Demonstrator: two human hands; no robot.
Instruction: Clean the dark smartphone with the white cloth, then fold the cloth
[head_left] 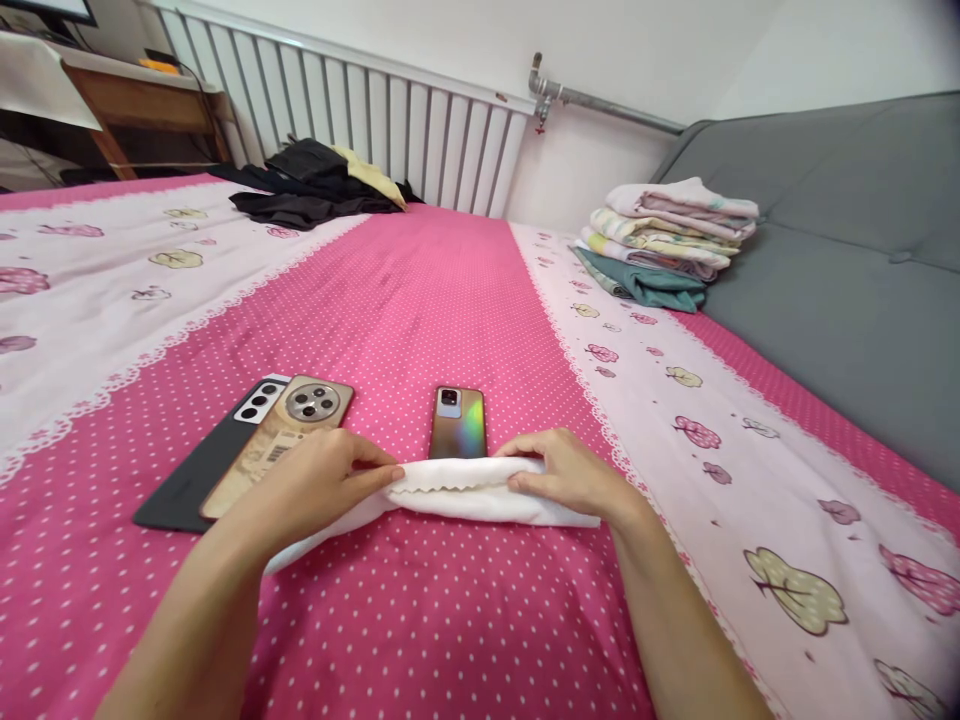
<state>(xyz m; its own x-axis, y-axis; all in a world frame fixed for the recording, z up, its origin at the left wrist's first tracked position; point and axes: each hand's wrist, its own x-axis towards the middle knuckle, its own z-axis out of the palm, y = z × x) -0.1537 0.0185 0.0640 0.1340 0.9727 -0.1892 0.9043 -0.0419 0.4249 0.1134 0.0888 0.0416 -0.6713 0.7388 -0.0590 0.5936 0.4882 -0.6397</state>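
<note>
A white cloth [457, 500] with a wavy edge lies folded into a narrow strip on the pink bedspread. My left hand [337, 468] pinches it toward its left part, thumb and fingers closed on the fabric. Toward the right part, my right hand [562, 472] grips the same cloth between thumb and fingers. Just beyond the strip, a small phone [459, 425] lies back up, its lower end hidden by the cloth. Left of it, a gold phone [300, 425] with a round camera ring rests on a larger dark phone [195, 475]; my left arm partly covers the gold one.
A stack of folded cloths [667, 240] sits at the right by the grey headboard [840, 200]. Dark clothes [307, 180] lie heaped at the bed's far edge, before a white radiator [375, 100]. A wooden desk [142, 100] stands at far left.
</note>
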